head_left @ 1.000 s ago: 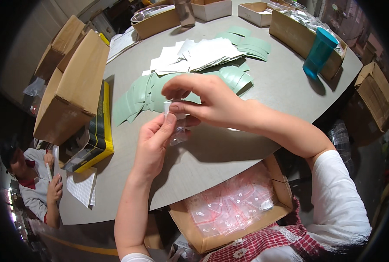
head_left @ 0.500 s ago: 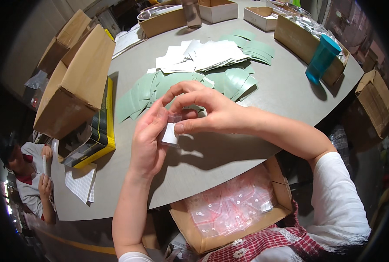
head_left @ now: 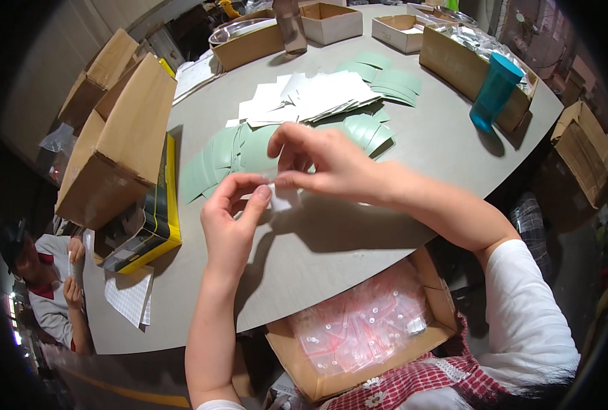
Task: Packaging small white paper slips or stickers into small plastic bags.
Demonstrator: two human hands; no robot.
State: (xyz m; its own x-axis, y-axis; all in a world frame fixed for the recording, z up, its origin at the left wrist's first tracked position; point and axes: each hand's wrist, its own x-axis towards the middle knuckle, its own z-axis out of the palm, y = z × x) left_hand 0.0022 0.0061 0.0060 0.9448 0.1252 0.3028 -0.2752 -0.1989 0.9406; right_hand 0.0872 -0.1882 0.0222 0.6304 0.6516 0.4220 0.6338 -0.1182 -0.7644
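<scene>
My left hand [head_left: 230, 213] pinches a small clear plastic bag with a white slip [head_left: 285, 199] inside, thumb and forefinger at its upper left corner. From the right, my right hand [head_left: 331, 162] has its thumb and fingers closed on the bag's top edge. The bag hangs just above the grey table [head_left: 358, 273] and is smeared by motion. Beyond my hands, pale green cards [head_left: 212, 160] lie fanned out, with a heap of white cards [head_left: 331, 94] behind them.
At my lap sits a cardboard box [head_left: 444, 301] of clear, red-lined zip bags [head_left: 358, 328]. Stacked cartons [head_left: 123, 137] stand on the left, with a teal bottle [head_left: 496, 92] and a filled box [head_left: 454, 65] at right. A co-worker [head_left: 54, 287] sits at far left.
My left hand has shifted from gripping the bag's side to pinching its upper corner. My right hand has moved from the slip's side to the bag's top edge.
</scene>
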